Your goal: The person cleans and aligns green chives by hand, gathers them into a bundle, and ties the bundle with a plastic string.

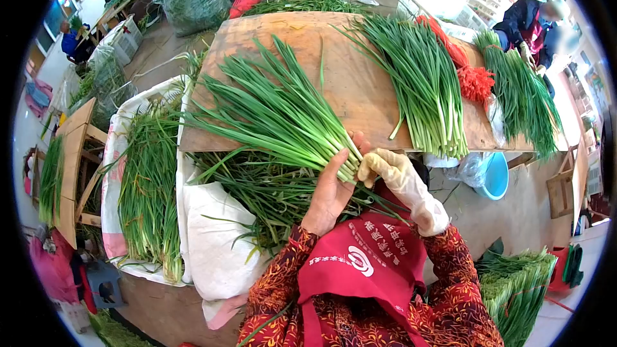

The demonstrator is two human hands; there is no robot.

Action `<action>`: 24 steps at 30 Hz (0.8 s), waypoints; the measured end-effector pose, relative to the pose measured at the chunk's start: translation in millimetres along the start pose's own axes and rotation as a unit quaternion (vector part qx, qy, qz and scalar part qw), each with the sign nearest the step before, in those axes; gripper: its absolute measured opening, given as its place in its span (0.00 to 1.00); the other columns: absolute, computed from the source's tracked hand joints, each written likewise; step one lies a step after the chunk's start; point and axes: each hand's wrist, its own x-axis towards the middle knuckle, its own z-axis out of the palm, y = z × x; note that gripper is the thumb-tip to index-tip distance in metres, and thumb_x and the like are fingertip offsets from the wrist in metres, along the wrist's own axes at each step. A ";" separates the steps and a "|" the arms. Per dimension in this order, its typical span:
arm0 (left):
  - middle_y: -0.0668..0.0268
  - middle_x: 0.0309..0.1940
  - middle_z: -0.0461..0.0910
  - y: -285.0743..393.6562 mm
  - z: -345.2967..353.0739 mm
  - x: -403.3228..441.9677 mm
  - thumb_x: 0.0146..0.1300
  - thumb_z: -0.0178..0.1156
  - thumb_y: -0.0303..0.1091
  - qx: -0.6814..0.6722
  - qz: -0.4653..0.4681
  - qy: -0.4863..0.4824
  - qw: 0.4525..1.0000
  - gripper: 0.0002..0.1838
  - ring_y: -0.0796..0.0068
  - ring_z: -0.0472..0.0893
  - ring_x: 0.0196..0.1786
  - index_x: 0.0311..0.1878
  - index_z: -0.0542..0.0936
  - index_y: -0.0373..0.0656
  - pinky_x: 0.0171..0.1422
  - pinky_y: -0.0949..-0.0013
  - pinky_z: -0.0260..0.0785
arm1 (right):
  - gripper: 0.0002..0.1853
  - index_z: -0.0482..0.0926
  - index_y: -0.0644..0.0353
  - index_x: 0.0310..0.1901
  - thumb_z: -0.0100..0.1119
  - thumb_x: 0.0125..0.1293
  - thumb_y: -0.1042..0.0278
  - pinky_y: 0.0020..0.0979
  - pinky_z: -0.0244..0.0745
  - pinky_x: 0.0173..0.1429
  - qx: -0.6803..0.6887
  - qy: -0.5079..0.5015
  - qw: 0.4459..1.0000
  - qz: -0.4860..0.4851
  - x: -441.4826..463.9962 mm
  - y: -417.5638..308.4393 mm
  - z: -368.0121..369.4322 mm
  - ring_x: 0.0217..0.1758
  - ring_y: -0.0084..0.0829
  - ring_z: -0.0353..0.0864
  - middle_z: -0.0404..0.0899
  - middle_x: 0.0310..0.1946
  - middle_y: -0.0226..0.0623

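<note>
A bunch of green leafy stalks (283, 115) fans out to the upper left over the wooden board (289, 32). My bare left hand (331, 189) is wrapped round its pale stem ends near the board's front edge. My gloved right hand (389, 173) is closed at the same stem ends, its fingertips pinched together; whatever they pinch is too small to make out. To the right on the board lies a larger pile of stalks (427, 87), with red ties (475, 82) beside it.
Loose leaves (257, 186) lie under the board's front edge. At left stands a white crate (183, 218) of stalks, beside a white sack (218, 238). A blue basin (493, 177) sits at right. More stalks (517, 286) are at lower right. A co-worker (530, 26) is at upper right.
</note>
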 end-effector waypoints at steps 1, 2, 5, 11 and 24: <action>0.64 0.60 0.68 -1.4 -4.0 -1.1 0.65 0.50 0.37 0.000 -0.007 -0.015 1.000 0.22 0.71 0.70 0.59 0.61 0.63 0.43 0.61 0.65 0.66 | 0.19 0.75 0.63 0.30 0.48 0.68 0.53 0.22 0.67 0.36 -0.002 -0.004 1.000 0.005 4.6 2.1 0.8 0.27 0.21 0.70 0.74 0.26 0.30; 0.64 0.60 0.68 -0.7 -5.0 -2.7 0.65 0.50 0.36 -0.001 -0.013 -0.030 0.999 0.22 0.72 0.71 0.58 0.61 0.63 0.43 0.59 0.67 0.68 | 0.19 0.75 0.63 0.30 0.47 0.68 0.53 0.22 0.67 0.36 0.022 -0.008 1.000 0.002 7.9 7.0 0.9 0.27 0.21 0.70 0.74 0.26 0.30; 0.65 0.59 0.69 4.2 -0.5 -8.8 0.65 0.50 0.36 -0.010 -0.023 -0.028 0.999 0.21 0.73 0.73 0.53 0.60 0.63 0.44 0.54 0.69 0.70 | 0.20 0.75 0.62 0.29 0.49 0.67 0.51 0.21 0.66 0.34 0.035 -0.007 0.999 0.015 7.9 11.5 0.0 0.25 0.20 0.69 0.74 0.23 0.28; 0.70 0.40 0.77 0.7 0.6 -4.7 0.64 0.55 0.37 -0.055 -0.031 -0.001 0.998 0.18 0.71 0.74 0.54 0.56 0.68 0.45 0.56 0.66 0.70 | 0.21 0.78 0.62 0.29 0.52 0.65 0.50 0.22 0.66 0.31 -0.047 -0.021 0.996 0.072 -6.9 5.1 -1.0 0.24 0.18 0.70 0.74 0.22 0.27; 0.73 0.39 0.73 -0.9 -4.7 -11.8 0.65 0.53 0.39 -0.019 -0.033 -0.017 0.999 0.14 0.71 0.74 0.54 0.51 0.68 0.47 0.54 0.64 0.73 | 0.20 0.78 0.64 0.29 0.52 0.65 0.52 0.26 0.69 0.46 0.076 -0.155 0.984 0.035 -7.1 16.7 9.0 0.36 0.25 0.76 0.79 0.29 0.35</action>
